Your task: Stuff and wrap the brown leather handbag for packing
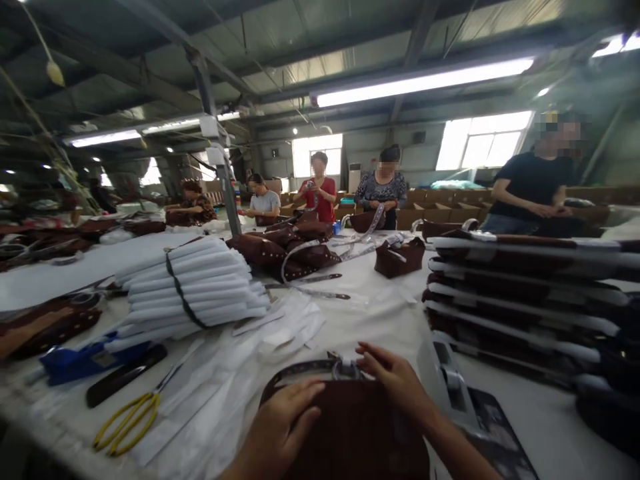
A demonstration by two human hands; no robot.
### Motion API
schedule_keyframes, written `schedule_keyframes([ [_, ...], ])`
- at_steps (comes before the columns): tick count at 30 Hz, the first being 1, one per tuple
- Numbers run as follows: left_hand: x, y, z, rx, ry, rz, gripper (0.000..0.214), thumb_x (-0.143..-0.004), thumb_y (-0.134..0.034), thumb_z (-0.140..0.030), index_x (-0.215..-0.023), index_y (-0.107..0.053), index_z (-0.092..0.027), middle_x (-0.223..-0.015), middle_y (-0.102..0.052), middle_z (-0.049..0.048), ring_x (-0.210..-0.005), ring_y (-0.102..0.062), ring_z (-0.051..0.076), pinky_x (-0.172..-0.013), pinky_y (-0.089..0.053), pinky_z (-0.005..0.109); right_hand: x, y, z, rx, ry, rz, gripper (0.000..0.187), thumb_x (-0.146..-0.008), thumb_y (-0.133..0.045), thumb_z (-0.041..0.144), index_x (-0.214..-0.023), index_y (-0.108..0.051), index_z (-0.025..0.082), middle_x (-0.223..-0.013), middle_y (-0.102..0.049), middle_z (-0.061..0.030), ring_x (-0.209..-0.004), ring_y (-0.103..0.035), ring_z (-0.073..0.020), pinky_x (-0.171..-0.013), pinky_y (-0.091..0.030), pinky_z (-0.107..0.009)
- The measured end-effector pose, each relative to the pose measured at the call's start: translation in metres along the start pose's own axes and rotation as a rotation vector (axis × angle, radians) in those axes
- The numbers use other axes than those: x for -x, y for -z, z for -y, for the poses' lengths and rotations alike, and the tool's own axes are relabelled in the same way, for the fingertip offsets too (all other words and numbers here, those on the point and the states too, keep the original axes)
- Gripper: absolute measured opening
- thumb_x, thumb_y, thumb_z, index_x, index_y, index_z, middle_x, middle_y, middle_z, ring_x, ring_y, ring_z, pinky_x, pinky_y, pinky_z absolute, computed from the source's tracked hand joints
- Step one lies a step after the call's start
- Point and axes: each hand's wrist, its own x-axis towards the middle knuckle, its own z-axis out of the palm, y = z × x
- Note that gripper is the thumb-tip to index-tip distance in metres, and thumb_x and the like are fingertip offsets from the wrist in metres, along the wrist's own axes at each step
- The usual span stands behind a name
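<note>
A dark brown leather bag [365, 427] lies on the white-covered table right in front of me. Its strap [300, 368] loops over the far edge, with a wrapped buckle [345, 367] in the middle. My left hand [287, 423] rests on the bag's left upper part, fingers stretched out flat. At the far right corner, my right hand [393, 377] reaches over the edge beside the buckle, its fingers extended and slightly curved. Whether its fingertips touch the wrapping I cannot tell.
Yellow-handled scissors [127, 423], a dark flat strip [127, 375] and a blue tool [85, 360] lie left. Behind are bundled white sheets [200, 287] and a brown bag [400, 257]. Stacked wrapped bags [515, 300] and a grey tape dispenser [453, 380] stand right. Several people work beyond.
</note>
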Motion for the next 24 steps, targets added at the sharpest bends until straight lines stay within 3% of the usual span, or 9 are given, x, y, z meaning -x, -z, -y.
schedule_keyframes([
  [3, -0.036, 0.002, -0.009, 0.05, 0.05, 0.062, 0.039, -0.102, -0.041, -0.037, -0.14, -0.051, -0.032, -0.149, -0.05, 0.0008, -0.138, -0.046, 0.02, -0.116, -0.037, 0.042, -0.003, -0.009, -0.018, 0.366, 0.126, -0.031, 0.043, -0.094, -0.053, 0.04, -0.127, -0.065, 0.015, -0.129, -0.066, -0.0103, -0.123, -0.06, -0.0264, -0.108, -0.043, -0.044],
  [6, -0.049, -0.016, -0.009, 0.042, 0.183, 0.181, 0.047, -0.097, -0.051, -0.04, -0.142, -0.05, -0.027, -0.154, -0.043, 0.0087, -0.144, -0.037, 0.03, -0.119, -0.028, 0.054, 0.004, -0.013, -0.037, 0.687, 0.146, 0.133, 0.041, -0.092, -0.056, 0.034, -0.131, -0.063, 0.02, -0.135, -0.062, -0.0103, -0.125, -0.057, -0.0279, -0.109, -0.041, -0.044],
  [9, -0.04, -0.029, -0.006, 0.126, 0.228, 0.315, 0.048, -0.097, -0.05, -0.045, -0.139, -0.054, -0.025, -0.141, -0.058, 0.0098, -0.13, -0.054, 0.03, -0.111, -0.039, 0.048, 0.01, -0.01, -0.041, 0.808, 0.074, 0.329, 0.034, -0.098, -0.046, 0.04, -0.114, -0.073, 0.026, -0.111, -0.075, -0.008, -0.099, -0.07, -0.0257, -0.091, -0.051, -0.036],
  [12, -0.037, -0.025, 0.001, 0.262, 0.188, 0.32, 0.041, -0.095, -0.051, -0.047, -0.131, -0.061, -0.032, -0.126, -0.069, 0.002, -0.114, -0.066, 0.025, -0.1, -0.049, 0.036, -0.008, -0.003, -0.035, 0.879, 0.04, 0.311, 0.034, -0.096, -0.047, 0.042, -0.101, -0.078, 0.026, -0.094, -0.078, -0.0083, -0.087, -0.073, -0.0265, -0.078, -0.052, -0.033],
  [14, -0.045, -0.019, 0.006, 0.368, 0.18, 0.288, 0.037, -0.093, -0.055, -0.042, -0.128, -0.064, -0.034, -0.125, -0.07, -0.0007, -0.115, -0.065, 0.024, -0.1, -0.048, 0.033, -0.039, -0.002, -0.032, 0.894, 0.078, 0.25, 0.032, -0.095, -0.05, 0.039, -0.11, -0.075, 0.025, -0.102, -0.077, -0.0085, -0.096, -0.072, -0.0267, -0.084, -0.051, -0.033],
  [17, -0.066, -0.024, 0.014, 0.52, 0.221, 0.202, 0.036, -0.093, -0.056, -0.036, -0.127, -0.065, -0.033, -0.126, -0.069, -0.0012, -0.118, -0.064, 0.022, -0.103, -0.046, 0.031, -0.109, -0.01, -0.038, 0.883, 0.119, 0.222, 0.035, -0.097, -0.047, 0.034, -0.122, -0.069, 0.024, -0.119, -0.072, -0.0061, -0.112, -0.066, -0.0229, -0.098, -0.046, -0.031],
  [21, -0.079, -0.06, 0.02, 0.647, 0.293, 0.093, 0.034, -0.092, -0.056, -0.036, -0.122, -0.069, -0.03, -0.121, -0.072, 0.0009, -0.114, -0.066, 0.023, -0.104, -0.047, 0.033, -0.216, -0.037, -0.064, 0.925, 0.104, 0.238, 0.032, -0.1, -0.043, 0.027, -0.119, -0.069, 0.023, -0.124, -0.07, -0.0068, -0.118, -0.062, -0.0208, -0.103, -0.044, -0.032],
  [24, -0.076, -0.087, 0.028, 0.777, 0.327, 0.224, 0.029, -0.092, -0.057, -0.041, -0.118, -0.07, -0.037, -0.117, -0.073, -0.0019, -0.114, -0.065, 0.026, -0.099, -0.051, 0.039, -0.28, -0.059, -0.088, 0.994, 0.057, 0.251, 0.028, -0.101, -0.048, 0.03, -0.121, -0.064, 0.019, -0.126, -0.066, -0.0099, -0.115, -0.062, -0.0218, -0.1, -0.048, -0.041],
])
